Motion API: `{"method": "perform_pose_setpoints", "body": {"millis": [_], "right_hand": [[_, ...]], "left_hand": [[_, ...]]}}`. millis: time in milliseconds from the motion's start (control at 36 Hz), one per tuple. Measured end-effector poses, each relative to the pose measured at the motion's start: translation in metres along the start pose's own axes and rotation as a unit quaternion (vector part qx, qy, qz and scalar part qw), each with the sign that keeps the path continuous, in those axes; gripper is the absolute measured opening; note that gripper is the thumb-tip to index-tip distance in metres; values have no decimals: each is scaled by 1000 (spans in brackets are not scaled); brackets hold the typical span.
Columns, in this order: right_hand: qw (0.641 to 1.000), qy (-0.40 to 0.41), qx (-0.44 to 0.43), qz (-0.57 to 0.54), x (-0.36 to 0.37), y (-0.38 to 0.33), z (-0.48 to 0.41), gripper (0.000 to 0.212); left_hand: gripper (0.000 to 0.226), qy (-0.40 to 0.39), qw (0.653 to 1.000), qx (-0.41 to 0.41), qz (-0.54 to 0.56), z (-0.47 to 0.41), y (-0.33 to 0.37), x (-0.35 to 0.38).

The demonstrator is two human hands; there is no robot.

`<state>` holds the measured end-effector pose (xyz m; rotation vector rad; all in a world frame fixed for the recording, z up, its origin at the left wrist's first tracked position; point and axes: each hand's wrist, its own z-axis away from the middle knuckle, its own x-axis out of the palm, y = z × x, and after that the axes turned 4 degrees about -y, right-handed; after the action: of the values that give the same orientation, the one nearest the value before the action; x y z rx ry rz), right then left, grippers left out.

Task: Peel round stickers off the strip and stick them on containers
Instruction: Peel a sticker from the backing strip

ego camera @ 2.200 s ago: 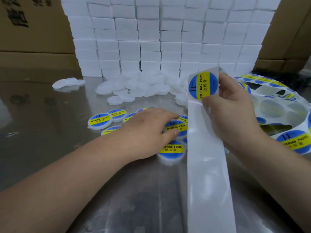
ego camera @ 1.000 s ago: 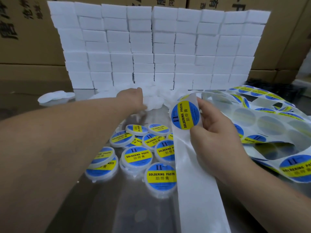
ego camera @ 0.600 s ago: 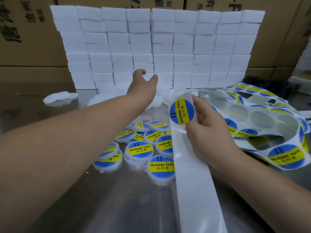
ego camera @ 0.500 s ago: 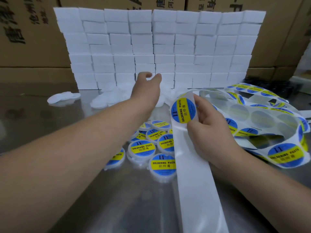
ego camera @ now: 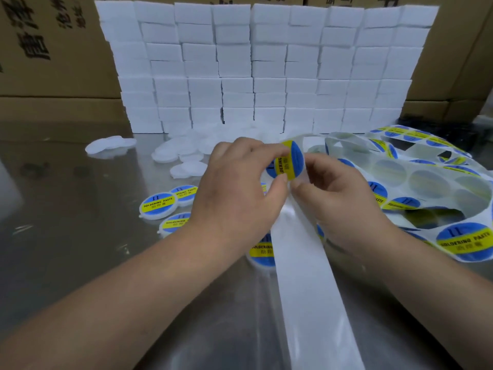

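Observation:
A round blue-and-yellow "soldering paste" sticker [ego camera: 292, 161] sits bent at the top of the white backing strip [ego camera: 306, 276]. My left hand [ego camera: 240, 193] pinches the sticker's left edge between curled fingers and thumb; whether it also holds a container is hidden. My right hand [ego camera: 338, 204] grips the strip just beside the sticker, its thumb touching the sticker's right edge. Several labelled round containers [ego camera: 157, 206] lie on the table under and left of my hands. Plain white containers [ego camera: 189, 168] lie in a pile behind them.
A loose coil of sticker strip [ego camera: 426, 182] with empty holes and remaining stickers fills the right side. A wall of stacked white boxes [ego camera: 266, 68] stands at the back, with cardboard cartons [ego camera: 53, 49] behind it. The shiny metal table [ego camera: 80, 263] shows on the left.
My left hand has pulled back from the white container pile at the rear and closed on the sticker at the strip's top. My right hand keeps holding the strip.

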<state>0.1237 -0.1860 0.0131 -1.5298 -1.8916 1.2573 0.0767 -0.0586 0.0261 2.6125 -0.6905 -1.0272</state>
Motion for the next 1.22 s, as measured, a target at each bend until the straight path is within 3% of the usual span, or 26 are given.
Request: {"method": "perform_pose_setpoints", "body": {"millis": [222, 333, 583, 667, 917, 1111, 1222], "right_hand": [[993, -115, 9, -15, 0, -6, 6, 52], [997, -69, 15, -13, 0, -3, 3, 34], [998, -69, -1, 5, -3, 2, 0, 44], [997, -72, 3, -10, -3, 2, -1, 45], [999, -47, -4, 7, -6, 3, -2, 46], [981, 46, -89, 166, -10, -1, -1, 73], [956, 85, -162, 227, -11, -8, 1, 75]], "left_hand": [[37, -20, 999, 0, -27, 3, -11, -3], [38, -24, 999, 4, -24, 5, -10, 0], [27, -24, 1000, -3, 11, 6, -16, 3], [8, -14, 995, -61, 81, 4, -20, 3], [24, 91, 959, -209, 166, -6, -37, 4], [28, 122, 945, -229, 197, -8, -41, 0], [27, 109, 957, -201, 179, -5, -38, 3]]}}
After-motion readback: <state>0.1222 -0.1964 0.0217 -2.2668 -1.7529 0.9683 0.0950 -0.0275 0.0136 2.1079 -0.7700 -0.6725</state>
